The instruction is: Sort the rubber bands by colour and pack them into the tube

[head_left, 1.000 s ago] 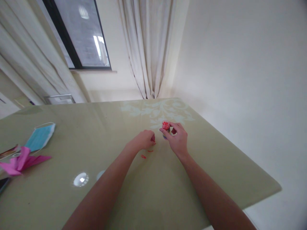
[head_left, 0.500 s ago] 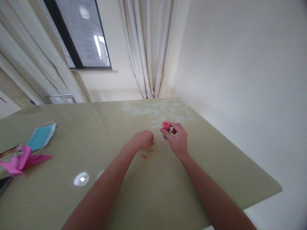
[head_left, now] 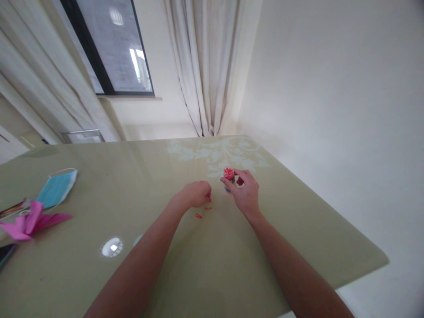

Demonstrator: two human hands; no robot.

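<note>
My right hand [head_left: 245, 191] is closed around a small clear jar [head_left: 228, 173], upright on or just above the table. Red strands show at its top, and its lower part has coloured patches. A dark red thing [head_left: 240, 181] shows just past my right fingers; its kind is unclear. To the left, my left hand [head_left: 198, 193] is low over the tabletop, fingertips pinched on a small red band [head_left: 210, 200]. Nearer to me lie a thin red band [head_left: 208, 208] and a looped red band [head_left: 198, 216]. The left fingertips are partly hidden by the hand.
On the left of the glossy table [head_left: 331, 247] lie a blue face mask [head_left: 58, 189], a pink folded paper [head_left: 33, 223], thin sticks [head_left: 12, 209] and a dark device [head_left: 5, 254]. A wall [head_left: 331, 110] borders the right side; curtains [head_left: 205, 66] hang beyond.
My left fingertips have shifted slightly, and the red band at them now hangs more downward. My right hand and the jar have barely moved.
</note>
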